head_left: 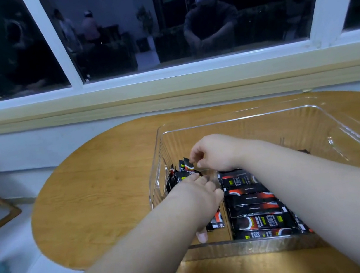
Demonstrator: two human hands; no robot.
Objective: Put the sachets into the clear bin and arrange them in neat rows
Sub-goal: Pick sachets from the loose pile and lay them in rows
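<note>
Already done: one tidy column of flat sachets (251, 198) lying side by side inside the clear bin (242, 118), centre-right of the frame, running from the near wall back toward the wrists.
Not yet tidy: a cluster of standing sachets (177, 182) against the bin's left wall, leaning at odd angles; one more, the tucked sachet (218, 220), poking out below the left palm.
Right grip (210, 155): closed in a pinch on the top edge of the upright sachet (188, 167), just above the centre of the frame, apparently straightening it or setting it into line.
Left grip (204, 194): laid over the left column, fingers stretched toward the standing cluster, thumb pointing down close to the near wall; clasping something underneath or merely pressing, cannot tell.
Outside the bin: no sachets in sight on the wooden table (99, 185), though parts lie hidden under both forearms.
Right half of the bin: mostly bare floor, with something dark peeking past the right forearm, too hidden to name.
Left to do: judging by this, mainly arranging rather than loading; squaring up the left cluster into a second row to match the first.
Estimate: probably past the halfway mark.
</note>
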